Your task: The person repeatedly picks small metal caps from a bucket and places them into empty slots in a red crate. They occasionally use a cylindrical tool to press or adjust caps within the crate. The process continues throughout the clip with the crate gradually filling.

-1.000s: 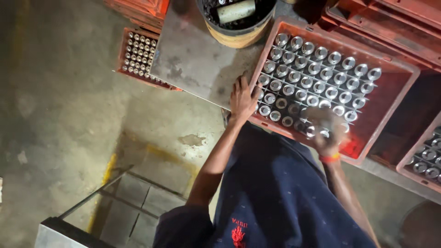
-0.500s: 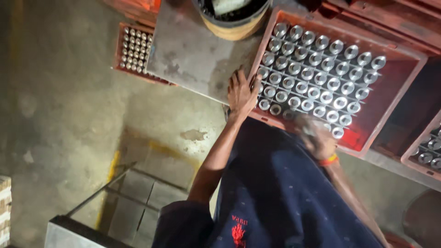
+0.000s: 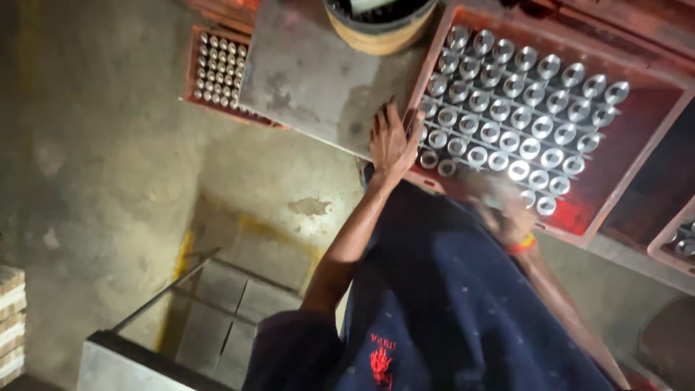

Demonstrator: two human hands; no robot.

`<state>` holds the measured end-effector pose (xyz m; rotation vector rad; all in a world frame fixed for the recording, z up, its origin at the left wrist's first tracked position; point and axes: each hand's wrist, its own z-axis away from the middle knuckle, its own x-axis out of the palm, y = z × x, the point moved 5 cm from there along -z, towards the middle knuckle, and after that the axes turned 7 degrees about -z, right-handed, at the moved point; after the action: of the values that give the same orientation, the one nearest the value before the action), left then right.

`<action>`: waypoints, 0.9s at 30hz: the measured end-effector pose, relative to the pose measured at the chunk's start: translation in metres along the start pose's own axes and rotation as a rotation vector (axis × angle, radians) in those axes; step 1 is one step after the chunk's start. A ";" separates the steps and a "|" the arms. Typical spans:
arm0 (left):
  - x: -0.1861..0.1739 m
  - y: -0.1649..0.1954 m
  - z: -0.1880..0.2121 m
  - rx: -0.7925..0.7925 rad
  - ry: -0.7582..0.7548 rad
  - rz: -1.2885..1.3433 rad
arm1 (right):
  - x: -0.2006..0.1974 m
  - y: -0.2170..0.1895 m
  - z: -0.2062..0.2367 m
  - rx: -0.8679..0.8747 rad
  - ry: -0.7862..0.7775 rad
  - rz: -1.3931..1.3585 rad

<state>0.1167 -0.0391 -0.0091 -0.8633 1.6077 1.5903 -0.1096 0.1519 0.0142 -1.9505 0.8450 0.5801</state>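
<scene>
Two hands at the red crate [image 3: 655, 156] of shiny metal rings [image 3: 517, 119]: left hand [image 3: 392, 141] spread flat on its near-left edge, right hand [image 3: 507, 210] too blurry, can't tell its grip.

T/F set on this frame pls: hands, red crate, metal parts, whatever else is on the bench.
1. The left hand rests flat on the near left corner of the red crate. True.
2. The red crate is full to the last slot. False: its right part holds no metal parts, bare red bottom shows.
3. The right hand is sharp and clearly holds a part. False: it is blurred at the crate's near edge; what it holds cannot be told.
4. A second, smaller crate of metal parts sits lower down, left of the bench. True.
5. A round tub stands on the bench beside the red crate. True.
</scene>
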 end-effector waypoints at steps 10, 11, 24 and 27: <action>0.003 -0.001 -0.003 -0.058 -0.065 0.049 | 0.012 0.019 -0.049 0.153 0.066 -0.087; 0.001 0.000 -0.003 -0.049 -0.059 0.062 | 0.014 0.020 -0.051 0.195 0.151 -0.140; 0.000 0.003 -0.002 0.057 0.033 0.143 | 0.033 -0.043 -0.076 0.005 -0.232 -0.027; 0.003 -0.001 -0.002 -0.036 -0.043 0.109 | 0.023 -0.012 -0.093 0.329 0.003 -0.274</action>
<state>0.1154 -0.0409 -0.0122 -0.7660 1.6247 1.7063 -0.0799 0.0671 0.0504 -1.7251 0.6162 0.2570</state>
